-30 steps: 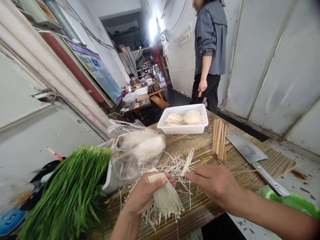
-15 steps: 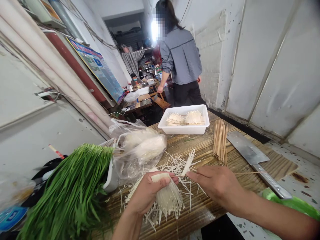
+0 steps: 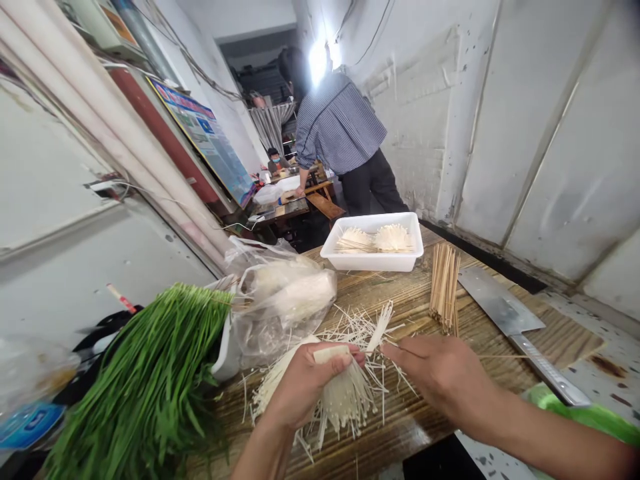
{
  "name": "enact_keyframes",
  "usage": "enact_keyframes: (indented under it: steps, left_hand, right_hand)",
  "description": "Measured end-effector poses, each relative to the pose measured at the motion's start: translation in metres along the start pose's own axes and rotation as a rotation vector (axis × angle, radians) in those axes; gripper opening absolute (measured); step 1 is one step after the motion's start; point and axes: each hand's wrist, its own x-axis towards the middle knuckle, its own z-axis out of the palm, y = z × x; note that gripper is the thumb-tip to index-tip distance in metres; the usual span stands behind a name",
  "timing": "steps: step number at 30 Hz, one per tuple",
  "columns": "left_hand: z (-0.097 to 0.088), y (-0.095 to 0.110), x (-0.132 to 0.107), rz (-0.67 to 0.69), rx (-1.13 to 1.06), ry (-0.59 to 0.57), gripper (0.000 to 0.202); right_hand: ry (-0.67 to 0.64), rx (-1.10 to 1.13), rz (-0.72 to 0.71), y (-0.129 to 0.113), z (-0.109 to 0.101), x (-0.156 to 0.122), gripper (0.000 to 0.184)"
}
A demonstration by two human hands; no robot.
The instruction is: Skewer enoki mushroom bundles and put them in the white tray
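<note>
My left hand point(image 3: 320, 373) is closed around a flat bunch of enoki mushrooms point(image 3: 345, 399), its small caps fanning downward. In my right hand point(image 3: 440, 373) is a thin wooden skewer point(image 3: 503, 357), pinched so that its long end sticks out to the right. The skewer's other end runs to the bunch at my left fingertips; how deep it goes in is hidden. Loose enoki strands point(image 3: 356, 330) lie scattered on the wooden table behind and under my hands. A bundle of skewers point(image 3: 444, 287) stands out beyond my right hand, beside a cleaver point(image 3: 500, 303).
A white tray point(image 3: 373, 262) with skewered enoki sits at the table's far edge. Left of it are a clear plastic bag point(image 3: 295, 293) and a heap of green chives point(image 3: 145, 380). A green basin point(image 3: 585, 413) is below right. A person point(image 3: 343, 127) leans over a far table.
The person in the striped shirt has bent forward and left toward the far table. My hands keep nearly the same hold on enoki and skewer; the whole view has shifted slightly.
</note>
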Motion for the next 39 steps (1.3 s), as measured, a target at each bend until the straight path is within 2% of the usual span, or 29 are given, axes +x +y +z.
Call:
enact_keyframes:
  steps: [16,28,33,36,39]
  left_hand:
    - [0.008,0.001,-0.001,0.008,0.074,-0.002,0.028]
    - [0.013,-0.004,0.003,-0.013,0.01,0.003,0.029]
    - [0.011,-0.002,0.005,-0.042,-0.042,-0.01,0.044]
    - [0.005,0.002,0.004,0.002,0.042,-0.021,0.056]
    - [-0.001,0.007,0.001,0.112,0.209,0.049,0.049]
  right_hand:
    - [-0.037,0.171,0.051,0.006,0.006,0.005,0.027]
    - [-0.08,0.367,0.114,0.005,0.01,0.014,0.03]
    - [-0.089,0.51,0.149,0.011,0.011,0.015,0.031]
    - [-0.081,0.578,0.165,0.016,0.009,0.014,0.03]
    - [-0.08,0.598,0.183,0.018,0.005,0.014,0.028]
